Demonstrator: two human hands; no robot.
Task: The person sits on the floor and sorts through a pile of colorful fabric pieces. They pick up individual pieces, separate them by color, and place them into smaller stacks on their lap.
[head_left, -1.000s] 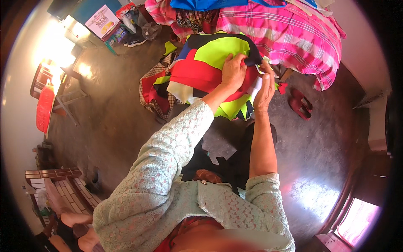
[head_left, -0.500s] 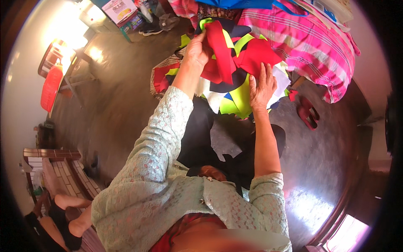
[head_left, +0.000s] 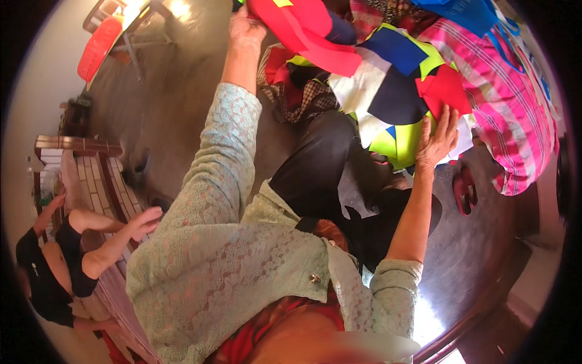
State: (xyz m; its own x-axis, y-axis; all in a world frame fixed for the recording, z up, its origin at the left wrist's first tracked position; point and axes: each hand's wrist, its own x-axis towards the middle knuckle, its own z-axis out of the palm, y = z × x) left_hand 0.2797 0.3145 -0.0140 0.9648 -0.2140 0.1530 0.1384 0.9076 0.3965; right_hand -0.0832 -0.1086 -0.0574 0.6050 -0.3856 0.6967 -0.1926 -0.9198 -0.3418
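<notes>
My left hand is raised at the upper left, its fingers closed on a bundle of red fabric pieces with bits of neon yellow and navy among them. The bundle hangs out to the right of that hand. On the right, my right hand rests with fingers stretched out on a heap of cut fabric. A red piece lies under its fingertips. Around it in the heap are a navy piece, a blue piece, a white piece and a neon yellow piece.
A pink plaid cloth drapes down at the right, with a blue bag above it. Checkered cloth lies left of the heap. A dark red sandal is on the floor. Another person reclines at the lower left.
My left hand has carried the red bundle leftward off the heap, uncovering white, navy and blue pieces. My right hand stays on the heap. The view has turned left.
</notes>
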